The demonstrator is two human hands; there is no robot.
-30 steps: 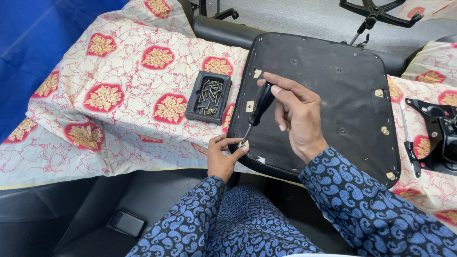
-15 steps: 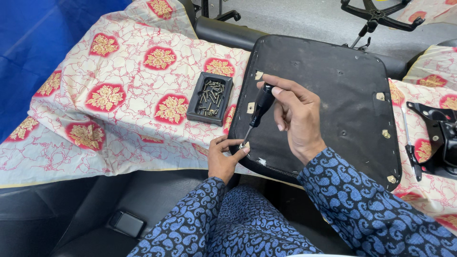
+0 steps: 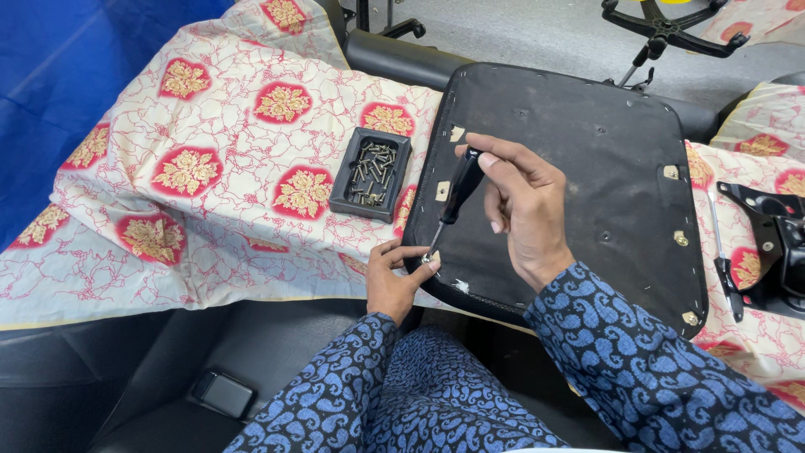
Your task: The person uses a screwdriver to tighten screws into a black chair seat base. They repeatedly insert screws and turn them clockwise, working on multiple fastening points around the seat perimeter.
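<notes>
A black chair seat base (image 3: 587,159) lies upside down on a flowered cloth (image 3: 210,168). My right hand (image 3: 524,205) grips the black handle of a screwdriver (image 3: 453,201), whose tip points down at the seat's near left corner. My left hand (image 3: 394,281) pinches a small screw at that tip, fingers resting against the seat's edge. Both sleeves are blue with a paisley pattern.
A small black tray of screws (image 3: 371,174) sits on the cloth just left of the seat. A black metal chair mechanism (image 3: 776,243) and a long thin tool (image 3: 723,256) lie at the right. A chair's star base (image 3: 662,29) stands behind. A dark phone (image 3: 220,393) lies at the bottom left.
The screwdriver handle has turned slightly in my right hand's fingers. My left hand stays at the tip. The seat has not moved.
</notes>
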